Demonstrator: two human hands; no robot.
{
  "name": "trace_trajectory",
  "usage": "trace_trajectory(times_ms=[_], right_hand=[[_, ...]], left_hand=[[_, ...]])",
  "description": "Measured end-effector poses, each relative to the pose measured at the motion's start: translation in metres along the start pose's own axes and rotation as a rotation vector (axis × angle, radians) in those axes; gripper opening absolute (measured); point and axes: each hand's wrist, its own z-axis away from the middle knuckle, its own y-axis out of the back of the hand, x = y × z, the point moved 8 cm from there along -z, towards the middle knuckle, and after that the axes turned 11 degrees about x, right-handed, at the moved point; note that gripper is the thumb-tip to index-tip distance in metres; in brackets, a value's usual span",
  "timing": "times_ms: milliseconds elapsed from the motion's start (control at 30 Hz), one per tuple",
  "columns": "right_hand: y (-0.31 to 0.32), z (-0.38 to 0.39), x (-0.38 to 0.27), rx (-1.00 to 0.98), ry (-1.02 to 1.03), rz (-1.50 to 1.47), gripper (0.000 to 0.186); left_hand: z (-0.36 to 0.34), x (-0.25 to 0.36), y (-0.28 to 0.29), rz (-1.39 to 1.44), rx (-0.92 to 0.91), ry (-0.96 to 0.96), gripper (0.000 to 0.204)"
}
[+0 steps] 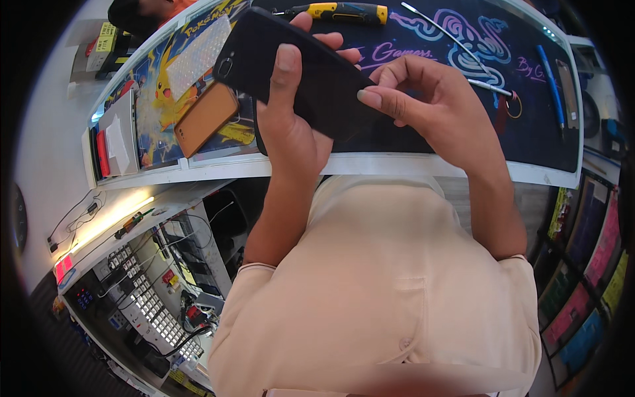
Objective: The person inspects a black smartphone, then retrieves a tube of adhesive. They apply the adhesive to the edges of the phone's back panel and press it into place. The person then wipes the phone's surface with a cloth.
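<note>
A black smartphone point(317, 83) is held tilted above the workbench, a small rounded outline near its left corner. My left hand point(291, 106) wraps around it, thumb lying across the dark surface and fingers behind the far edge. At the phone's right-hand corner, my right hand point(426, 102) pinches with thumb and index finger; whether a thin film is also between them is hard to see. Left of the phone, a brown phone case point(206, 119) lies on the mat beside a sheet of bubble wrap point(198, 59).
A yellow-and-black power screwdriver point(344, 12) lies beyond the hands. Thin metal tools point(436, 26), a blue stick-like tool point(550, 86) and a narrow dark strip point(567, 92) are on the right. The white bench edge point(410, 161) runs close to my body; a cluttered shelf point(142, 291) stands lower left.
</note>
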Motion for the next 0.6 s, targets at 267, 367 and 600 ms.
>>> trace_trajectory(times_ms=[267,367,600], right_hand=[[-0.003,-0.005,0.010,-0.166,-0.059,-0.381,0.027],[-0.001,-0.001,-0.007,-0.170,0.140,-0.303,0.021],[0.002,0.007,-0.018,-0.128,0.286,-0.181,0.022]], left_hand=[[-0.019,-0.015,0.007,0.006,0.086,0.474,0.045],[-0.017,-0.013,0.010,0.065,0.090,0.553,0.046],[-0.009,-0.015,0.010,0.158,-0.012,0.652,0.050]])
